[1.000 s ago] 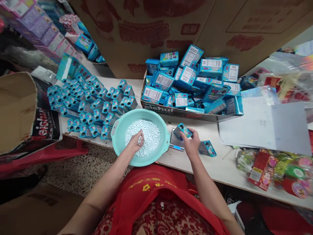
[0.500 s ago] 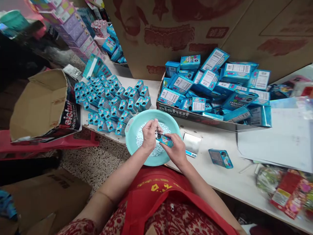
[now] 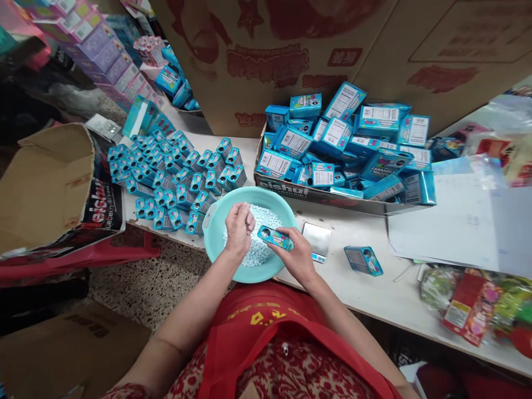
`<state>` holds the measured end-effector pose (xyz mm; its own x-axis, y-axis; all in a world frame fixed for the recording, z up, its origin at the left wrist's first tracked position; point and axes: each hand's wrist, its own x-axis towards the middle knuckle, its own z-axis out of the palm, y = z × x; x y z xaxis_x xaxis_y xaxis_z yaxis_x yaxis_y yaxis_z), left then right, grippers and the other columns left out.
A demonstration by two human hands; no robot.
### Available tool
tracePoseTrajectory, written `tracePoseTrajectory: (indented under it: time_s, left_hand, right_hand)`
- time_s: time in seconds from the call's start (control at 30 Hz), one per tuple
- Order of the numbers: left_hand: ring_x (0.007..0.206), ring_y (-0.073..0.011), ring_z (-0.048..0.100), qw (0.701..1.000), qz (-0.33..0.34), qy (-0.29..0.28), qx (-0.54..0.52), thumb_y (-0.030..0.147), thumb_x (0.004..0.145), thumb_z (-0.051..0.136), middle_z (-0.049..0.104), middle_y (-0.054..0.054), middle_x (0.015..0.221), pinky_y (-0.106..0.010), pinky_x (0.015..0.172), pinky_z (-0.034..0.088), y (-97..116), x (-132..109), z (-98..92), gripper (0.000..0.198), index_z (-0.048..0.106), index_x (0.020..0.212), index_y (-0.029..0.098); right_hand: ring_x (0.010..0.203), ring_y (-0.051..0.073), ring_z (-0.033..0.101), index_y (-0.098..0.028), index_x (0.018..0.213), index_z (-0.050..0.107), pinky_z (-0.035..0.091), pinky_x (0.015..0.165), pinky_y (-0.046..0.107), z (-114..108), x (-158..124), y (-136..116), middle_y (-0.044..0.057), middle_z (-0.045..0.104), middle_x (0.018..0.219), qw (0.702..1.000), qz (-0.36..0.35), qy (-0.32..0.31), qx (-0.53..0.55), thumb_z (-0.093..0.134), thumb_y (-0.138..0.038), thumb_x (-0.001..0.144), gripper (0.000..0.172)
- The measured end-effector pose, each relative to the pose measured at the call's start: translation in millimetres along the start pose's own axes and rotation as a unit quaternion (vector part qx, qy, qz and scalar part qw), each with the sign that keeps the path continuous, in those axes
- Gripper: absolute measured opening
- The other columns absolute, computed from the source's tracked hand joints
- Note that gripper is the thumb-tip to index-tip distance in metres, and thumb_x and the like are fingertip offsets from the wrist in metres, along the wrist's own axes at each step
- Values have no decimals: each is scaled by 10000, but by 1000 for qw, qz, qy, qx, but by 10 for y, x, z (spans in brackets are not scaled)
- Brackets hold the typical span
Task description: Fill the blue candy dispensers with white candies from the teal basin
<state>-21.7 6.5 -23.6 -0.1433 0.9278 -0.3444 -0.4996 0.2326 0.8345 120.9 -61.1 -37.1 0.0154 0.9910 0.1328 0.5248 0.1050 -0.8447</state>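
A turquoise plastic bowl holds many small pale blue-white candies. Over its right side, my right hand grips a small blue candy box by its sides, the round hole in its top facing left. My left hand is above the candies with its fingers curled closed, a short gap from the box; whatever lies inside the fingers is hidden. Just right of the bowl sits a small silver scale. One more blue box stands alone on the table farther right.
Several rows of blue boxes with holes stand left of the bowl. Behind it, an open carton is heaped with blue boxes. A large cardboard box rises at the back. An open carton rests on a red stool; papers lie right.
My left hand has drawn away from the box's hole to the left. The right hand still holds the box, and the whole view has shifted slightly.
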Motion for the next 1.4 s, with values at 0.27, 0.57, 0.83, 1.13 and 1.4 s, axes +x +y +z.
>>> tracePoseTrajectory:
  time_s: [0.27,0.57,0.83,1.13,1.4]
  left_hand:
    - [1058,-280,551,708,-7,-191,680,286,797,571,648,-93,1039,-381,857,418,-332,117,-805,197,615,968,197]
    - [1102,-281,546,613,1,-274,741,353,895,432,613,-117,1163,-376,902,396,-576,123,-889,365,554,1192,181]
    - [1091,-263,554,590,4,-289,754,347,913,406,619,-114,1163,-341,879,395,-623,31,-879,355,549,1191,177]
    - [1065,-263,563,586,16,-298,754,344,920,398,623,-123,1144,-341,883,396,-658,-8,-809,368,557,1195,158]
    - [1053,-263,572,551,31,-308,775,350,931,385,625,-126,1133,-337,845,415,-661,-38,-750,364,560,1186,159]
  right_hand:
    - [838,197,594,-174,1000,606,477,755,338,-630,-176,391,60,643,942,970,130,200,-37,696,-447,714,406]
    - [893,224,587,-161,978,593,461,840,401,-628,-250,1149,85,636,956,967,158,186,-69,633,-494,709,429]
    - [1065,224,535,-151,1073,537,455,901,414,-653,-488,1052,122,566,1112,946,156,278,-51,611,-442,772,425]
    - [709,176,593,-166,858,565,520,701,360,-197,-917,833,37,606,776,911,345,144,173,670,-581,655,474]
    - [693,168,626,-168,748,602,551,712,358,324,-724,469,3,640,720,771,481,-8,418,838,-489,468,488]
